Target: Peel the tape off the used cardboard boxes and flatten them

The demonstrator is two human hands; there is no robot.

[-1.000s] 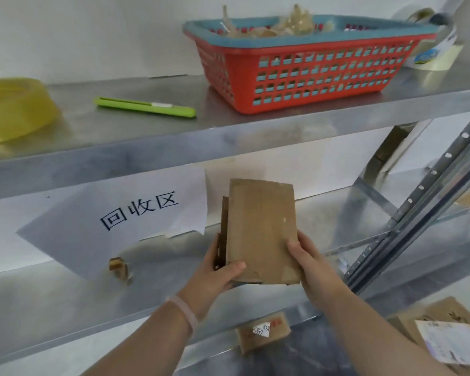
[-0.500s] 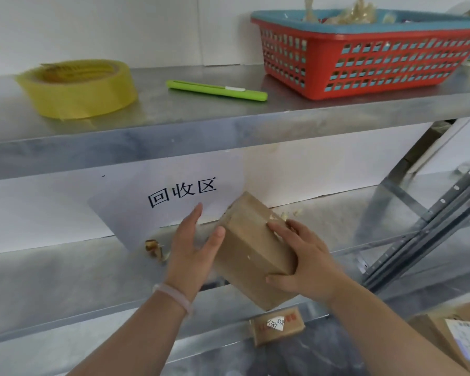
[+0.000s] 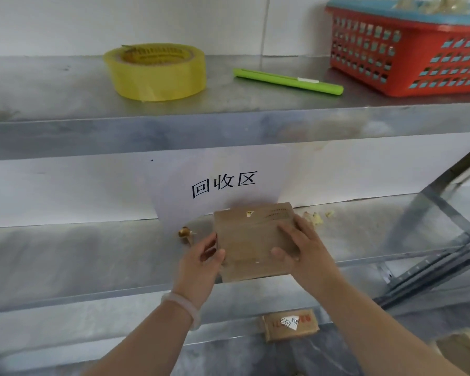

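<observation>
Head view: the left hand (image 3: 201,263) grips the left edge of the brown cardboard box (image 3: 251,234), thumb on top and fingers curled round the side. The right hand (image 3: 299,245) lies spread over the right end, fingers and thumb pressing on the top face. The box lies level at the front of the grey metal middle shelf (image 3: 92,253), just below the white paper sign with black characters (image 3: 223,185). Whether it is fully flat I cannot tell.

Its near edge seems to overhang the shelf lip, so letting go too soon could tip it down towards the small labelled cardboard box (image 3: 289,324) below. If the folds are not creased, the cardboard may spring open again. Pushing it further back could crumple the sign or sweep the curled golden tape scrap (image 3: 185,233) beside the left hand.

Half a second ago the box was tilted on one corner in the air, with the left hand flat and open against its side; now it is level and low, and that hand has closed on the edge. A second ago it stood upright between both hands. The view has also swung left, bringing the yellow tape roll (image 3: 156,70) on the upper shelf towards the centre.
</observation>
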